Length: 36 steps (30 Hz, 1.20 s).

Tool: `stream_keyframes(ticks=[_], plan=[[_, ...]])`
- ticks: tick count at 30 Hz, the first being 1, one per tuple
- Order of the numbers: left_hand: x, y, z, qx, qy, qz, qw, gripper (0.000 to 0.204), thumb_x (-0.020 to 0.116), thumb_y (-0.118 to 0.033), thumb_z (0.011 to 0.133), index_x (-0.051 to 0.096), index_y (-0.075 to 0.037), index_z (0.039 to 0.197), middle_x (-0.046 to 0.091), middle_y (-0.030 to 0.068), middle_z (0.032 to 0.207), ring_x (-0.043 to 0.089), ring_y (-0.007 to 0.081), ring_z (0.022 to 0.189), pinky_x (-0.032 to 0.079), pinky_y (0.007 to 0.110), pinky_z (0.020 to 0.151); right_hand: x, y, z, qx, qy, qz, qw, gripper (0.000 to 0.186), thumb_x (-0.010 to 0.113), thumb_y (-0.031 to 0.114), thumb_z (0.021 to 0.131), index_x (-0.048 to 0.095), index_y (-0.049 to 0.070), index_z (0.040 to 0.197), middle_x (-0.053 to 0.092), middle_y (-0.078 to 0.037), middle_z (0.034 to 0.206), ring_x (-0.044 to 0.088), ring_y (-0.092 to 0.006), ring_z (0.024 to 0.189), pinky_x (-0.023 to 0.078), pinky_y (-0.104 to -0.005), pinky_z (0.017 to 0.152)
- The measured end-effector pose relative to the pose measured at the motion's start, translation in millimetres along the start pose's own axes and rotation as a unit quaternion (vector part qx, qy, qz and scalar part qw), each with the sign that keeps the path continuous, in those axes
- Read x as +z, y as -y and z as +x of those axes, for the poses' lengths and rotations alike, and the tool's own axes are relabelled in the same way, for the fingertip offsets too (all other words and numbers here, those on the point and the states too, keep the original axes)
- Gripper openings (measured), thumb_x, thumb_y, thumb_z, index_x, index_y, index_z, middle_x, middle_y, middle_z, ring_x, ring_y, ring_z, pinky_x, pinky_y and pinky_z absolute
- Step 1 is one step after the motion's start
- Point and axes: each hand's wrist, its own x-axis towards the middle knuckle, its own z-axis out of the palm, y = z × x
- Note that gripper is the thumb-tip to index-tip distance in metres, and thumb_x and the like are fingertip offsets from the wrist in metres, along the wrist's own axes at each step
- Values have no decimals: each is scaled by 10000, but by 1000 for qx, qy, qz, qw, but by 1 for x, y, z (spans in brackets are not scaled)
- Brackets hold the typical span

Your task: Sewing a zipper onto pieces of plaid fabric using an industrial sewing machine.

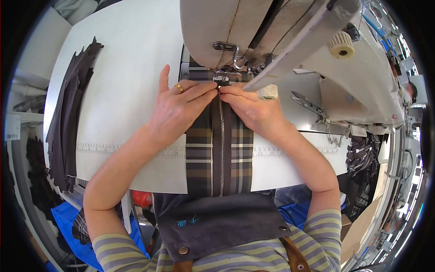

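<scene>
Zip (221, 136): metal-toothed, dark-taped, straight, lengthwise over woven plaid (198, 149), on smooth white table (115, 111). Left hand (176, 106) and right hand (259, 111): fingers pinching zip's upper end, tips nearly meeting, just before steel presser foot (221, 79).

One wide, round view looks down from the head, quite close to the left hand (177, 106), right hand (259, 109) and white bench (124, 77). Its edges look bent.
</scene>
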Motion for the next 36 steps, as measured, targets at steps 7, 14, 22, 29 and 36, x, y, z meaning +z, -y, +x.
stream_keyframes(ticks=[7, 14, 22, 29, 36], plan=[[2, -2, 1, -15, -13, 11, 1000, 199, 699, -138, 788, 703, -115, 986, 651, -27, 1105, 605, 130, 924, 237, 601, 1067, 1, 6, 0, 0, -11, -31, 999, 211, 659, 58, 743, 701, 87, 947, 697, -28, 986, 655, -198, 841, 551, -304, 650], [1, -2, 0, -28, -7, -18, 999, 217, 698, -134, 794, 693, -121, 1011, 602, -28, 1053, 605, 149, 916, 236, 588, 1070, 2, 5, 1, 0, -11, -46, 999, 211, 654, 55, 743, 697, 82, 948, 698, -31, 986, 648, -202, 822, 548, -306, 645], [2, -2, 0, -14, -10, -13, 1000, 208, 685, -131, 800, 693, -122, 1007, 607, -36, 1043, 599, 143, 920, 208, 585, 1085, 1, 6, 2, -2, -2, -55, 998, 201, 643, 60, 744, 684, 62, 940, 693, -40, 990, 645, -217, 828, 549, -315, 660], [2, -2, -1, -16, -9, 5, 1000, 213, 683, -129, 790, 693, -118, 1002, 611, -39, 1047, 596, 135, 932, 200, 593, 1086, 1, 12, 3, 6, 8, -70, 997, 235, 642, 53, 733, 669, 45, 967, 688, -53, 1000, 627, -240, 900, 546, -330, 705], [3, -1, -3, 24, -20, 39, 999, 230, 629, -103, 793, 684, -94, 1016, 617, -33, 1072, 597, 130, 957, 197, 620, 1074, 0, 12, 1, 19, -9, -38, 999, 229, 699, 91, 765, 668, 75, 991, 654, -8, 1119, 644, -201, 766, 526, -296, 596]])
